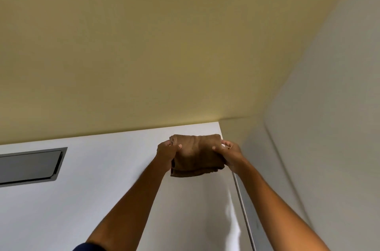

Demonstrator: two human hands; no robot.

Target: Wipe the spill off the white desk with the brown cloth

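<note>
Two hands | left hand (166, 151), right hand (231, 154) pinch brown cloth (195, 154) | white desk (102, 168)

Both arms reach out over the white desk (102, 178), the left hand (166, 152) and right hand (231, 154) each gripping an end of the folded brown cloth (196, 154) near its far right corner

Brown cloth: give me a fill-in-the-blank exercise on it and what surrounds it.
1. The cloth is held by ____ hands, the left hand and the right hand.
2. The cloth is near the far ____ corner of the desk.
3. The wall behind the desk is ____.
4. The grey hatch is set into the desk to the ____ of the cloth.

Missing words: both; right; yellow; left
</note>
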